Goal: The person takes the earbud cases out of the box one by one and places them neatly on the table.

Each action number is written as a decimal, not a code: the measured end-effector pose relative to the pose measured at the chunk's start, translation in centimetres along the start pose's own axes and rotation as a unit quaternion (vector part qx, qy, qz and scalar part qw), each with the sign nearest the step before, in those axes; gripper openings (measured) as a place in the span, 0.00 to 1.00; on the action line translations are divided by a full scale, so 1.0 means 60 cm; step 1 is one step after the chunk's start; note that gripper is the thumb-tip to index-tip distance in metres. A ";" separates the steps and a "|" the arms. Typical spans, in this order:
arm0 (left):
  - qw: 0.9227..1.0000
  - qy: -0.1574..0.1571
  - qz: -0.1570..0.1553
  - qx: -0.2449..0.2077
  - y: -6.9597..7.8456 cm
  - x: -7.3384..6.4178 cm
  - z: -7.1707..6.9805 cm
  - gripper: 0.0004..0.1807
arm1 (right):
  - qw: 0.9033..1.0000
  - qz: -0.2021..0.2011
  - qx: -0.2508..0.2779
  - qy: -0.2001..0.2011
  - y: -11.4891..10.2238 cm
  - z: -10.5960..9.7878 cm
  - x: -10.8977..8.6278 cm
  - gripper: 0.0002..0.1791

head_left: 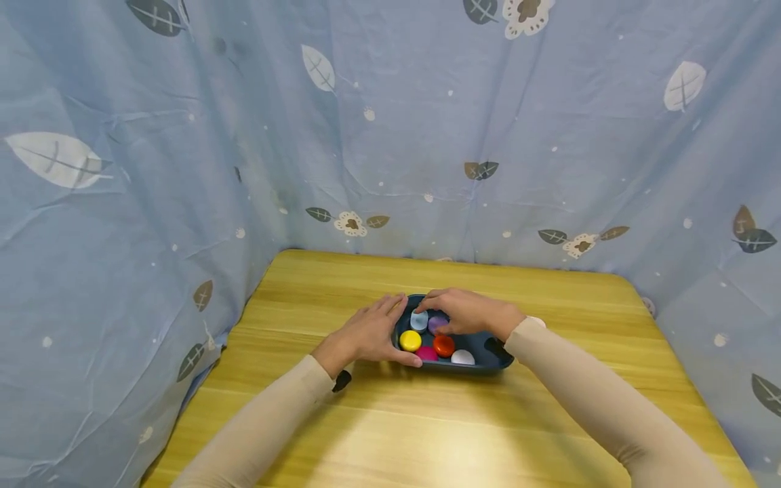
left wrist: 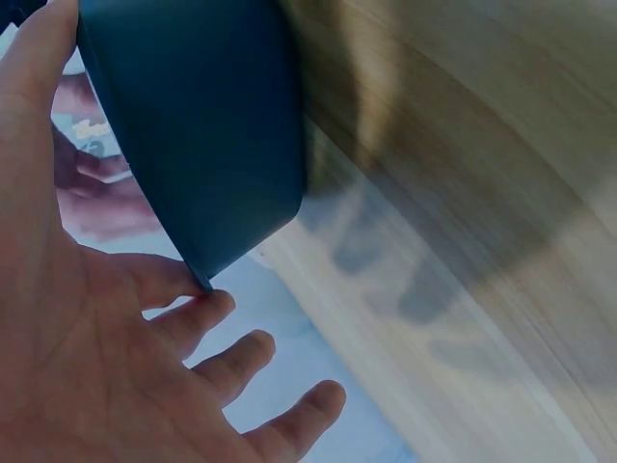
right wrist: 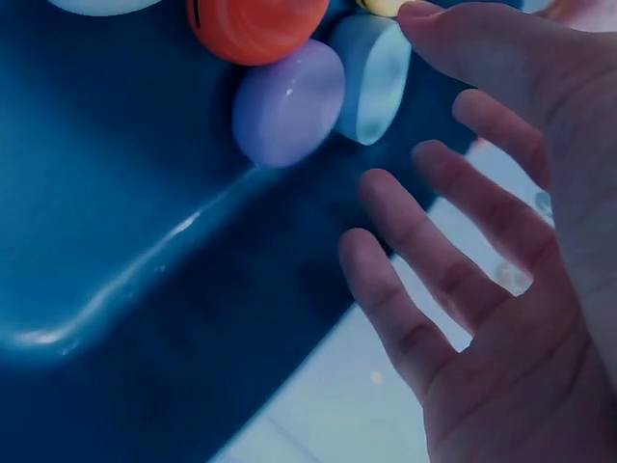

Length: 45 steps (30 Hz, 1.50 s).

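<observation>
A dark blue tray [head_left: 476, 343] stands on the table, holding several glossy round pieces. Among them are a yellow piece [head_left: 411, 341], a magenta piece [head_left: 426, 354], an orange-red piece [head_left: 444, 346] and a white piece [head_left: 463, 357]. My left hand [head_left: 366, 335] grips the tray's left end by its rim, thumb on the near side, index finger at a corner. Over the tray, my right hand [right wrist: 501, 280] has its fingers spread loosely. Its thumb is beside the light blue piece [right wrist: 371, 82], which leans against the purple piece [right wrist: 289, 106]; contact is unclear.
The wooden table [head_left: 390, 434] extends around the tray on all sides. Blue patterned curtains [head_left: 415, 135] hang behind it and along both sides. A small black object [head_left: 342, 381] shows under the left wrist.
</observation>
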State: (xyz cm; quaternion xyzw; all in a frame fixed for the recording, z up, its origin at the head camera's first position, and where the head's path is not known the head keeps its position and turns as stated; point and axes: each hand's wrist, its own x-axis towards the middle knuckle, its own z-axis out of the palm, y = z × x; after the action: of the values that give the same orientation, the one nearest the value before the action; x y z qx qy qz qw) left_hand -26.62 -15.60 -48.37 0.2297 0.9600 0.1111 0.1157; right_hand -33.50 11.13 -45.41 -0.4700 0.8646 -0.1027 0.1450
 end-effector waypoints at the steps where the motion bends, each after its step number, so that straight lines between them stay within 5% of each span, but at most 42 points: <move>1: 1.000 0.000 0.000 -0.001 0.000 0.000 0.001 0.80 | 1.000 -0.003 0.006 -0.003 0.001 0.003 0.005 0.30; 8: 1.000 0.000 -0.003 -0.001 0.001 -0.002 0.004 0.80 | 0.999 -0.005 0.025 -0.020 0.008 0.026 0.029 0.33; 17: 1.000 -0.003 -0.005 -0.003 0.003 -0.003 -0.004 0.79 | 0.999 0.020 -0.046 -0.010 -0.003 0.035 0.040 0.26; 24: 1.000 -0.004 -0.009 0.005 0.005 0.000 -0.004 0.79 | 0.999 0.027 -0.044 -0.010 -0.003 0.034 0.038 0.23; 36: 1.000 -0.004 -0.010 0.005 0.003 0.001 -0.003 0.80 | 0.996 0.038 0.006 0.085 0.002 0.004 0.002 0.22; 45: 1.000 -0.006 -0.020 -0.002 0.007 0.003 -0.004 0.80 | 0.985 0.070 0.058 0.149 0.023 -0.022 -0.063 0.22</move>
State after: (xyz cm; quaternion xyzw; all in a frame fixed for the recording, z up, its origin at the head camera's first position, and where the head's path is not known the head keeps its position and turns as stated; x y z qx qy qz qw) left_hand -26.63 -15.18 -48.07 0.2113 0.9633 0.1093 0.1244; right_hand -33.09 15.11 -44.04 -0.3784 0.8999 -0.2113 0.0491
